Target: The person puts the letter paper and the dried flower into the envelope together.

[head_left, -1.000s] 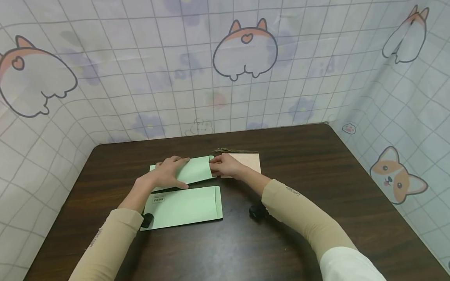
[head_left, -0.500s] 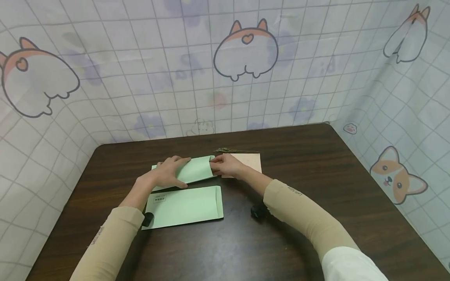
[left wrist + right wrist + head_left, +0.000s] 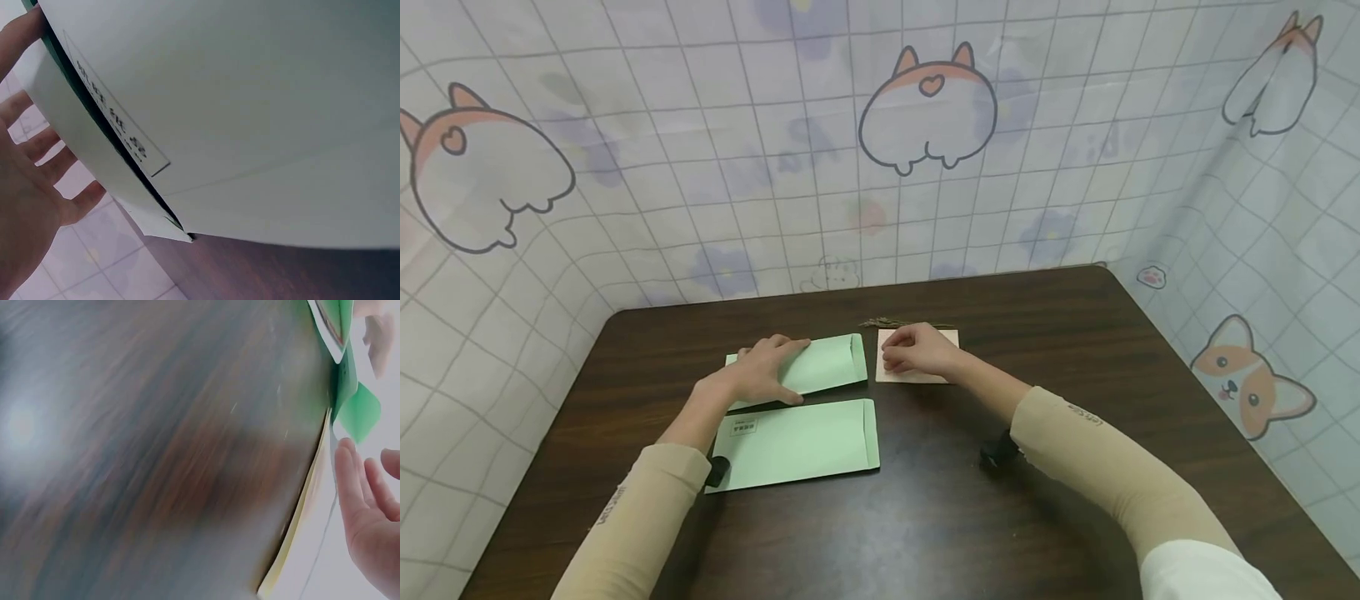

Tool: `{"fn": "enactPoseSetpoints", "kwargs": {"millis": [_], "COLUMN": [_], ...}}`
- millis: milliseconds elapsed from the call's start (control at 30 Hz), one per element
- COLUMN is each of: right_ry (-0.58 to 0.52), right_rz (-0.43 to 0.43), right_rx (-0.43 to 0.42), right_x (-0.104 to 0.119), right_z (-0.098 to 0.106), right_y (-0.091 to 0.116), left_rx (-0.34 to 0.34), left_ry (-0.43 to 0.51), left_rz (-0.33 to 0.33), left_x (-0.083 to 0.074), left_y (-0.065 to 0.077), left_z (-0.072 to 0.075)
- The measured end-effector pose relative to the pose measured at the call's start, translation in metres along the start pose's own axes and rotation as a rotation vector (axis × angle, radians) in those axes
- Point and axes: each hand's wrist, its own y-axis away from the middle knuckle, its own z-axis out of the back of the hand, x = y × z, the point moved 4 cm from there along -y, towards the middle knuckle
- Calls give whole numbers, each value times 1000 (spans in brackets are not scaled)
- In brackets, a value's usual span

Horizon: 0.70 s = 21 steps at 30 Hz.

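The far envelope (image 3: 823, 360) lies left of the right grip (image 3: 921, 350), long axis sideways, flap end (image 3: 858, 358) towards it. That nearer grip, loose and seemingly unfilled, is over the pale card (image 3: 917, 379); the left grip (image 3: 760, 372) rests spread on the envelope.

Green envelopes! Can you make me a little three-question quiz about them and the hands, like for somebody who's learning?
1. Count: how many green envelopes show in the head view?
2. True or false: the left hand rests on the farther envelope.
3. Look closely: in the head view, which flat thing lies under the right hand?

Key:
1. Two.
2. True.
3. The pale sheet.
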Motion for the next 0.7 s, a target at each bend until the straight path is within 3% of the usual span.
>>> {"fn": "enactPoseSetpoints", "kwargs": {"millis": [700], "right_ry": [94], "right_rz": [-13], "right_rx": [-65], "right_x": [-15], "right_z": [49], "right_y": [27], "left_rx": [-1], "left_ry": [8], "left_rz": [1], "left_x": [1], "left_y": [0], "left_z": [0]}}
